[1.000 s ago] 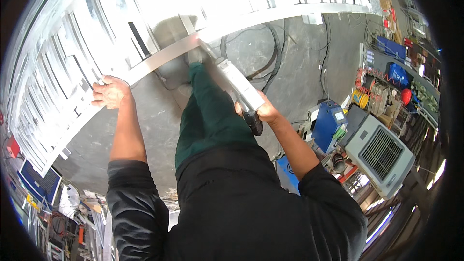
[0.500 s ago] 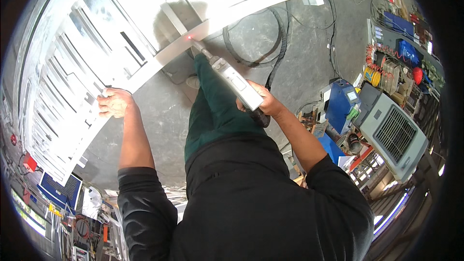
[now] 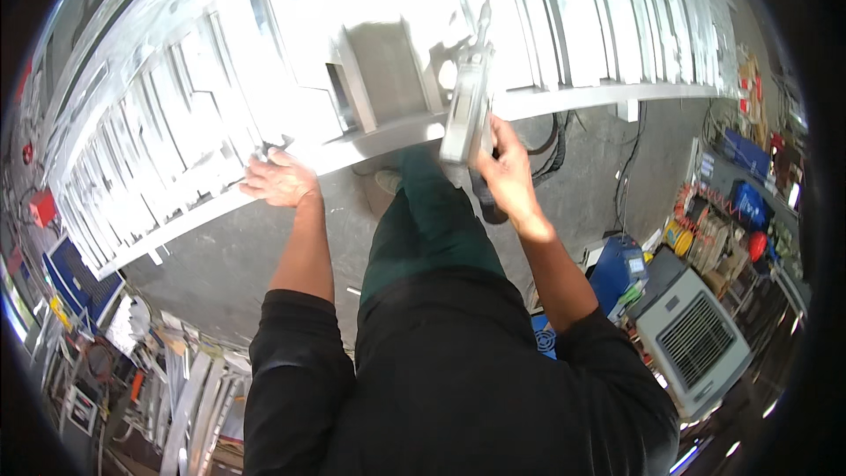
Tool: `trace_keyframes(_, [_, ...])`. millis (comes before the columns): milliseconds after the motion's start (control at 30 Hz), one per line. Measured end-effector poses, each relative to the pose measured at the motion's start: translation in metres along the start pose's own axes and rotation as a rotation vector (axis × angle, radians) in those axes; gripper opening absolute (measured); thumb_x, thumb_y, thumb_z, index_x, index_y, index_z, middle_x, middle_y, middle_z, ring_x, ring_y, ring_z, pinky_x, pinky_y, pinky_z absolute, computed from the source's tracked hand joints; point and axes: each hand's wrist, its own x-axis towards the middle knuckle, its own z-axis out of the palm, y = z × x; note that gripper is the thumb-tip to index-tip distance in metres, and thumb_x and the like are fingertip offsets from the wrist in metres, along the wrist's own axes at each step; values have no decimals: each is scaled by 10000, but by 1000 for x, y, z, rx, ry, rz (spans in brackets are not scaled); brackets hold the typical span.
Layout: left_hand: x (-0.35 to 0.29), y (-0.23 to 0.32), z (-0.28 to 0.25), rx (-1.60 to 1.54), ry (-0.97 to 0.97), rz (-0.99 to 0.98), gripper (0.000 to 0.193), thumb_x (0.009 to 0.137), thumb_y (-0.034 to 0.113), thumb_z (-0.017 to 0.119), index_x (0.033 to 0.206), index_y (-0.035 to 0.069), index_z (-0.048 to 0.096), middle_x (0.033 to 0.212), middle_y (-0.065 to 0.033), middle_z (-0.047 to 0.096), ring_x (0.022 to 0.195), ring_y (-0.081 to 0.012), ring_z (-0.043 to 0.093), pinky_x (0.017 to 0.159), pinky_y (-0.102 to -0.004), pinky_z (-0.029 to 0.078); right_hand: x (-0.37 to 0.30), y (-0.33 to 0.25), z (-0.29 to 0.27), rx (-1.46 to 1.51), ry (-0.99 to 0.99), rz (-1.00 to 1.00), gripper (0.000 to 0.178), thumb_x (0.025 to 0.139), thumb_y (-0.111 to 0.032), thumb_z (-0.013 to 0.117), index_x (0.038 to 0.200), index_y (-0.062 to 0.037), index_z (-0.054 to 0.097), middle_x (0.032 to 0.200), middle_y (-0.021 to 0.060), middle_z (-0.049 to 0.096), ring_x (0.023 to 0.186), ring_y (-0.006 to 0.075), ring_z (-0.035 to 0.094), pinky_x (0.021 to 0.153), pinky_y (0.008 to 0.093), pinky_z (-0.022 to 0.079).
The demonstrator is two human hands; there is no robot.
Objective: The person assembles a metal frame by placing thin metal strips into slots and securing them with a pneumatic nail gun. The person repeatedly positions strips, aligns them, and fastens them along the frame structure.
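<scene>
A large, brightly lit metal frame (image 3: 352, 152) with many parallel slats spreads out in front of me. My left hand (image 3: 284, 180) lies on its near rail, fingers spread and touching the metal, with a small dark piece beside the fingertips that I cannot make out. In my right hand (image 3: 509, 172) is a grey handheld laser welding gun (image 3: 467, 110), gripped by its black handle. The gun's narrow nozzle points away from me, above the slats and beyond the near rail. Glare washes out much of the frame around it.
Dark hoses (image 3: 551, 145) lie on the grey floor (image 3: 211, 278) under the frame's right part. To the right stand a blue machine (image 3: 617, 273), a grey vented unit (image 3: 692, 344) and a cluttered bench. Metal strips (image 3: 198, 405) are piled at lower left.
My right hand has lifted the gun off the near rail and out over the slats; its red light spot no longer shows. The view has turned, and my left hand remains at the rail.
</scene>
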Motion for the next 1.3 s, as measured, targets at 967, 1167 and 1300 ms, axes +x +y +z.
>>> trace_keyframes(967, [-8, 10, -15, -151, 103, 93, 252, 912, 277, 576, 932, 60, 703, 1292, -324, 502, 1287, -579, 360, 857, -629, 470, 58, -27, 144, -143, -360, 184, 451, 888, -101, 620, 1302, 49, 524, 1129, 151, 654, 819, 179, 666, 679, 301, 549])
trace_keyframes(1167, [-11, 12, -12, -161, -12, 7, 267, 924, 288, 555, 925, 60, 692, 1379, -308, 460, 1349, -564, 306, 907, -645, 439, 87, 4, 207, -205, -445, 396, 294, 855, -103, 641, 1091, 59, 574, 895, 129, 649, 660, 178, 634, 531, 300, 496])
trace_keyframes(1300, [-5, 0, -24, -269, -84, 104, 246, 910, 275, 605, 1007, 76, 713, 1408, -315, 440, 1372, -551, 282, 1026, -628, 371, 90, 10, 209, -94, -355, 300, 227, 834, -124, 662, 997, 29, 630, 890, 110, 643, 738, 180, 626, 617, 313, 489])
